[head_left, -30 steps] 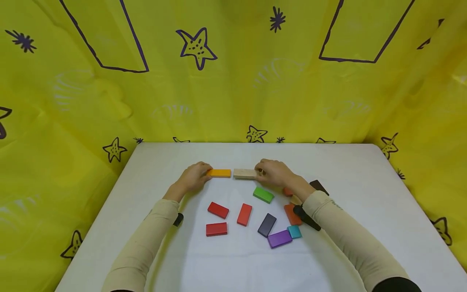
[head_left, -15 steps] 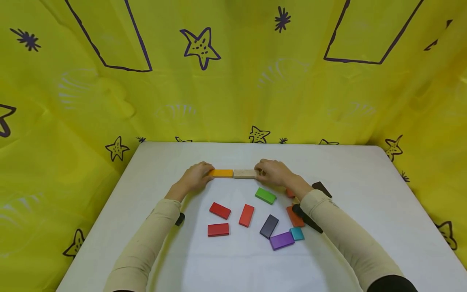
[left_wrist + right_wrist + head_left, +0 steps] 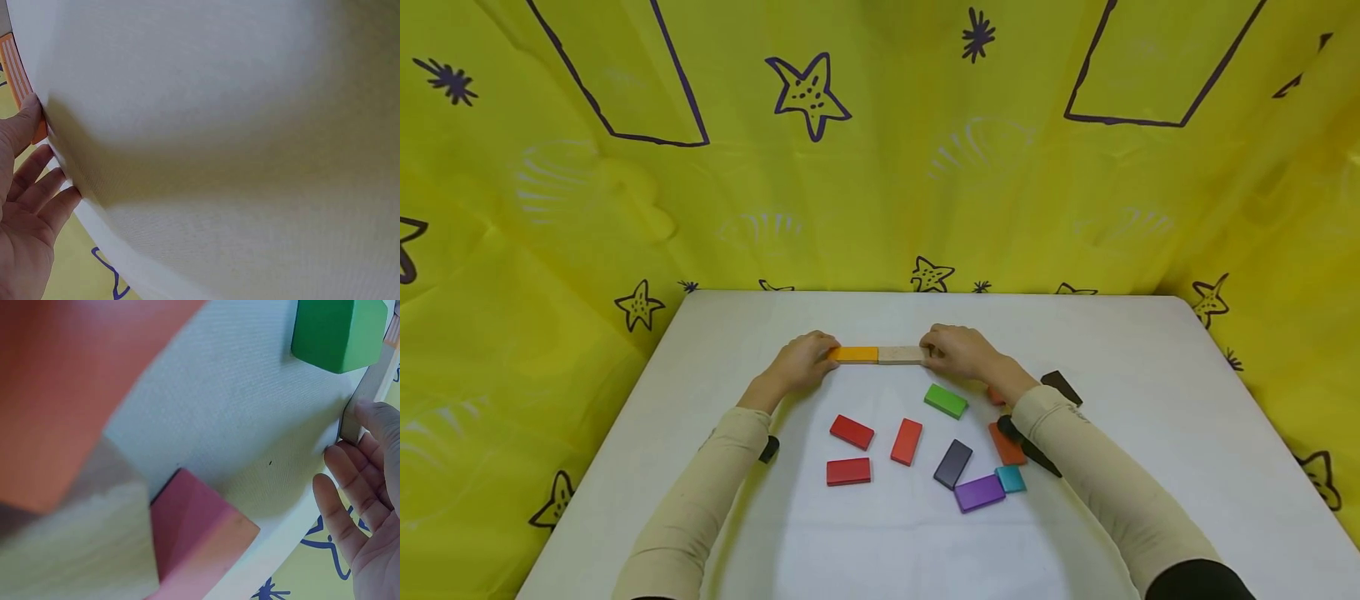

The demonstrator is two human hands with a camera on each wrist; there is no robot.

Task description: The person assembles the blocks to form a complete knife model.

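Observation:
Near the far side of the white table, an orange block (image 3: 854,356) and a plain wooden block (image 3: 900,356) lie end to end in a straight row, their short ends touching. My left hand (image 3: 803,361) holds the left end of the orange one; in the left wrist view the thumb presses on its striped face (image 3: 15,69), and the index finger is mostly hidden. The wooden block's right end is between the thumb and fingers of my right hand (image 3: 964,352). In the right wrist view its end (image 3: 373,381) shows beside the thumb.
Nearer me lie several red blocks (image 3: 848,472), a green block (image 3: 946,401), a dark grey block (image 3: 952,464), a purple block (image 3: 980,493) and a teal block (image 3: 1011,478). An orange-red block (image 3: 1006,445) and a dark brown block (image 3: 1062,387) are partly behind the right forearm.
One second ago a narrow gap stood between the orange and wooden blocks. The orange block has slid right with my left hand, and the gap has closed. Both hands keep their hold.

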